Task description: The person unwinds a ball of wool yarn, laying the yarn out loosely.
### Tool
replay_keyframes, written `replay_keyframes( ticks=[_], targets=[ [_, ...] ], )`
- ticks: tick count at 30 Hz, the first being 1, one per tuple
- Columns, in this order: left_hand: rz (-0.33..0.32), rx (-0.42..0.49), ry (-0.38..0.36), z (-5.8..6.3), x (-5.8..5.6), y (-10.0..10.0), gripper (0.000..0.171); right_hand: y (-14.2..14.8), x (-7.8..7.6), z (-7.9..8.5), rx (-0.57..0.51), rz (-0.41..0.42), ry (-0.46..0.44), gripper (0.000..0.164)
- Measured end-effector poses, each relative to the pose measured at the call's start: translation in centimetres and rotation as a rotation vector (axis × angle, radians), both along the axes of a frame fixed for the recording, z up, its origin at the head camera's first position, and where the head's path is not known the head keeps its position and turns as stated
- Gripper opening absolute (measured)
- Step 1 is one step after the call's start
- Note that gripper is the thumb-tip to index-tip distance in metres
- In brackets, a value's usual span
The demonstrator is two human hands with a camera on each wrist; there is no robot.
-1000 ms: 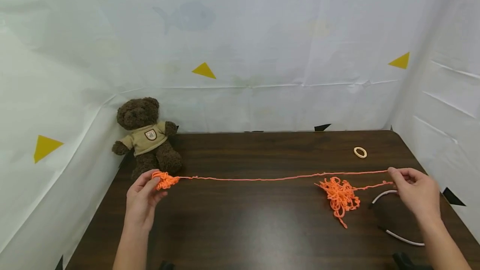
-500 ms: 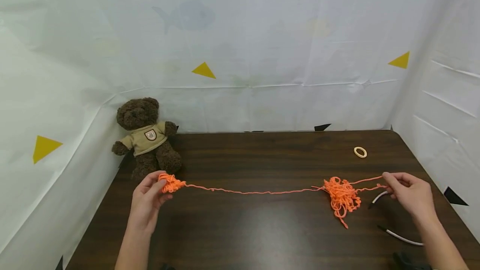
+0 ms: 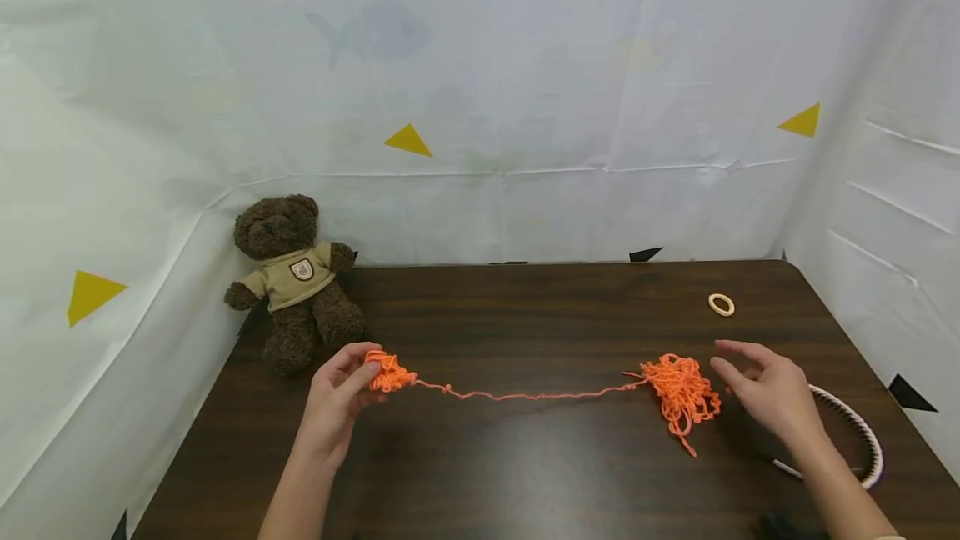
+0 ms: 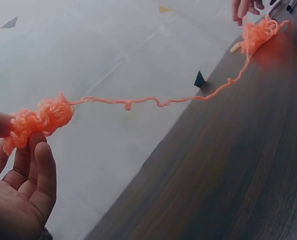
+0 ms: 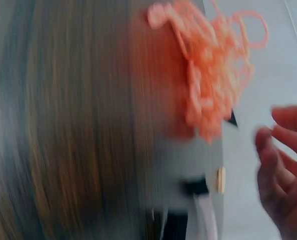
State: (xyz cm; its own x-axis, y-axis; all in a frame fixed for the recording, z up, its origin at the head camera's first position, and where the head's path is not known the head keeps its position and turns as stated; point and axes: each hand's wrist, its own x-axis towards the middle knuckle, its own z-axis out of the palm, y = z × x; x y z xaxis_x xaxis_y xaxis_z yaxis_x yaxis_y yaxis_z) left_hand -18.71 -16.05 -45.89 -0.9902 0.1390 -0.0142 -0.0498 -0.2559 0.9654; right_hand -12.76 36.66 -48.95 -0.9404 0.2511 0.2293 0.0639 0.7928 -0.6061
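My left hand [image 3: 339, 394] pinches a small bundle of orange yarn [image 3: 388, 372] between thumb and fingers, raised over the table. From it a slack strand [image 3: 517, 397] runs right to a looser, tangled orange yarn pile [image 3: 678, 390] lying on the table. Just right of that pile my right hand [image 3: 772, 390] hovers with thumb and fingers apart, holding nothing. In the left wrist view the bundle [image 4: 43, 119] sits between thumb and fingertips. The right wrist view is blurred; there the tangled pile [image 5: 208, 70] lies beyond the hand's fingers.
A brown teddy bear [image 3: 296, 273] in a beige shirt sits at the table's back left. Toward the back right lies a small wooden ring [image 3: 721, 304]. A white-and-dark curved band [image 3: 862, 432] lies under the right forearm. White sheeting [image 3: 525, 215] borders the dark table [image 3: 510, 298].
The right hand has let go of the yarn strand and moved left toward the pile. My left hand has moved right with its bundle, and the strand between now sags.
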Motion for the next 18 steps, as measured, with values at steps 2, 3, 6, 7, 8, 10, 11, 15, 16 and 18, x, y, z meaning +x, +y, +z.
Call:
replay_keyframes(
  ticks=[2, 3, 6, 7, 8, 10, 11, 15, 16, 18],
  targets=[
    [-0.004, -0.003, -0.002, 0.1, 0.0, 0.4, 0.015, -1.3, -0.3, 0.2, 0.047, -0.001, 0.108, 0.032],
    [-0.008, -0.003, 0.000, 0.2, 0.0, 0.6, 0.015, -2.2, -0.4, 0.3, 0.060, 0.012, 0.167, 0.030],
    [-0.023, -0.016, 0.011, 0.3, 0.0, 1.3, 0.016, -5.9, -0.8, 0.5, 0.063, 0.117, 0.315, 0.029],
    [-0.029, -0.021, 0.015, 0.3, 0.0, 1.6, 0.016, -7.3, -1.0, 0.5, 0.043, 0.173, 0.340, 0.030],
    [-0.038, -0.029, 0.022, 0.4, 0.0, 1.9, 0.017, -8.8, -1.1, 0.6, 0.012, 0.234, 0.356, 0.032],
    [-0.057, -0.041, 0.033, 0.5, 0.0, 2.5, 0.019, -11.7, -1.2, 0.8, -0.061, 0.358, 0.352, 0.034],
    [-0.063, -0.046, 0.038, 0.5, 0.1, 2.8, 0.019, -13.2, -1.2, 0.9, -0.104, 0.414, 0.339, 0.035],
    [-0.082, -0.056, 0.054, 0.5, 0.3, 3.9, 0.018, -18.4, -1.0, 1.7, -0.294, 0.594, 0.190, 0.035],
    [-0.085, -0.057, 0.055, 0.5, 0.4, 4.1, 0.018, -19.5, -0.9, 1.9, -0.333, 0.622, 0.139, 0.036],
    [-0.092, -0.064, 0.058, 0.4, 0.6, 4.6, 0.018, -21.2, -0.8, 2.4, -0.409, 0.673, 0.046, 0.040]
  ],
)
